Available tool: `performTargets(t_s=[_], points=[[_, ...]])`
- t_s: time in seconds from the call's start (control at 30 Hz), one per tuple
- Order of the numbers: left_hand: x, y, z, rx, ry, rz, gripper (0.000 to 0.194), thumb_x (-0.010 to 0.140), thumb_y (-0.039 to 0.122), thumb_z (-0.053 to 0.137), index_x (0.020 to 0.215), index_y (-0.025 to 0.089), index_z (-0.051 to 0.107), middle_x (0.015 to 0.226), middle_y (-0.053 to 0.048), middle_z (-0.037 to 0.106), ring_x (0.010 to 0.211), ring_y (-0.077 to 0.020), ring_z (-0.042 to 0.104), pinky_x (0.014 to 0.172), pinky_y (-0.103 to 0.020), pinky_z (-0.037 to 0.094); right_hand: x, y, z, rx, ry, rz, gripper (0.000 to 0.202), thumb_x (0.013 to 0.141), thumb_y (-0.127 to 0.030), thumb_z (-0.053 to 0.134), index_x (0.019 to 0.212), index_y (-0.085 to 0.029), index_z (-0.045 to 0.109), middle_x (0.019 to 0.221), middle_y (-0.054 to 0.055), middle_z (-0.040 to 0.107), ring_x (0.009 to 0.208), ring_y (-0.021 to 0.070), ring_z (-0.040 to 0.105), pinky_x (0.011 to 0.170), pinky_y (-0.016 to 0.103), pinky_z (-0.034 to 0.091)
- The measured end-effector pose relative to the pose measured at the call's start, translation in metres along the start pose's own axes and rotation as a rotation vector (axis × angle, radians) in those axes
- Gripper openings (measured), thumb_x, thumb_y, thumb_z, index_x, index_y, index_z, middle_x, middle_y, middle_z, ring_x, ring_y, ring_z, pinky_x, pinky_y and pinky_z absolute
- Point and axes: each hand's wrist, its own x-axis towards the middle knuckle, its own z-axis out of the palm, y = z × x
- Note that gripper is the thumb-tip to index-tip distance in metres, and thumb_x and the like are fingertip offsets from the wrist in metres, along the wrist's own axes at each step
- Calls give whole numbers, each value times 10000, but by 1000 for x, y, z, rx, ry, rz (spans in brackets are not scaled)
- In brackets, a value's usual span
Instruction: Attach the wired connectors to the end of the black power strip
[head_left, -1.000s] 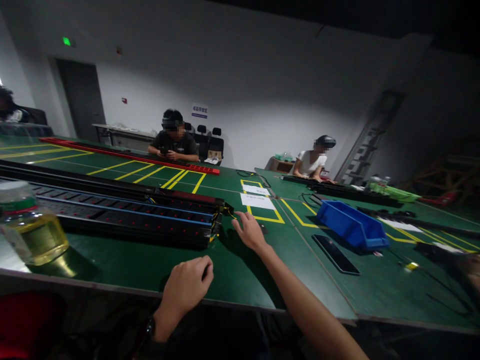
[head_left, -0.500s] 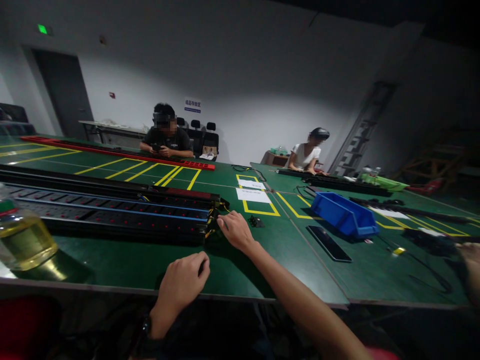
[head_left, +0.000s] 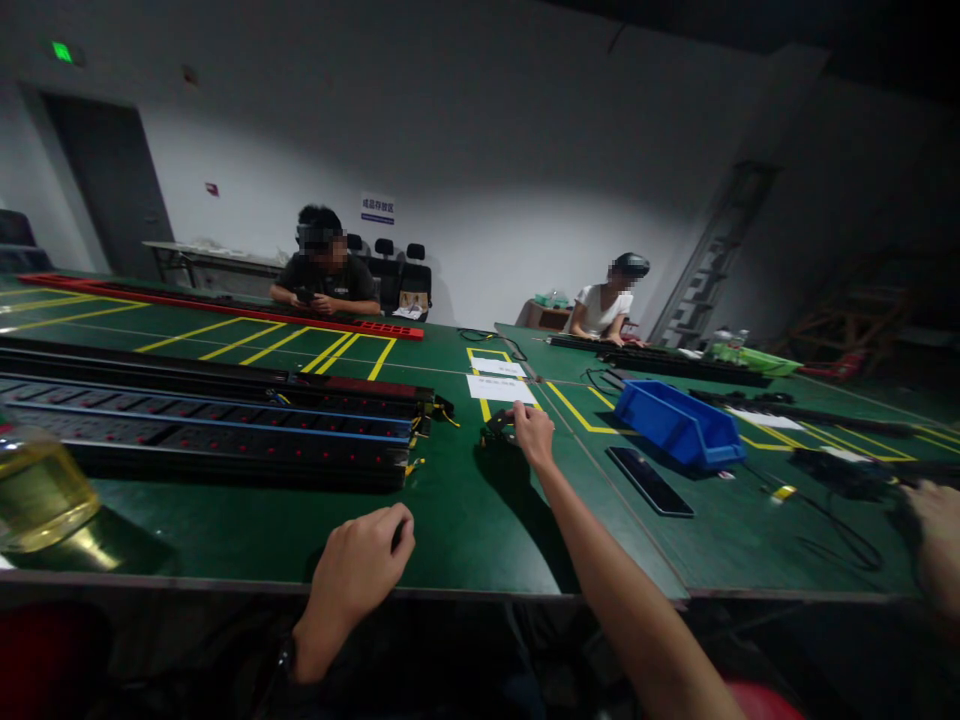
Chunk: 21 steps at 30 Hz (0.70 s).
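Observation:
My right hand (head_left: 533, 432), its fingers pinched together, is at a small black part (head_left: 498, 426) just above or on the green table; its fingers hide some of it. My left hand (head_left: 364, 560) rests loosely curled near the table's front edge, with nothing visible in it. Left of my right hand lie long black rails (head_left: 247, 455) with blue strips and red dots. Short yellow-tipped wires (head_left: 415, 465) stick out from their near right ends.
A blue bin (head_left: 679, 425) and a phone (head_left: 649, 482) lie to the right. A bottle of yellow liquid (head_left: 49, 500) stands at left. White paper sheets (head_left: 501, 388) lie ahead. Two co-workers sit across the table; another person's hand (head_left: 937, 530) is at far right.
My right hand has moved right from the rails' end to the small black part. The wire ends there now show uncovered. My left hand has stayed by the edge. The view has shifted slightly.

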Motion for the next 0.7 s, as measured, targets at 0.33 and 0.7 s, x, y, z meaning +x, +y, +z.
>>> performTargets(t_s=[0.33, 0.7], points=[[-1, -1, 1, 19, 12, 9, 253, 1026, 296, 423, 970, 262, 668, 935, -2, 778, 837, -201, 728, 699, -293, 409, 8, 25, -5, -281, -218, 128, 342, 960, -333, 534, 1099, -113, 756, 1087, 215, 749, 977, 297, 692, 749, 338, 453], [0, -2, 3, 29, 12, 13, 261, 1036, 299, 412, 978, 259, 663, 939, -2, 771, 849, -206, 730, 696, -307, 397, -12, -2, -4, -513, -136, -245, 310, 1028, -305, 508, 1037, -135, 767, 1079, 201, 728, 1013, 295, 653, 837, 389, 476]])
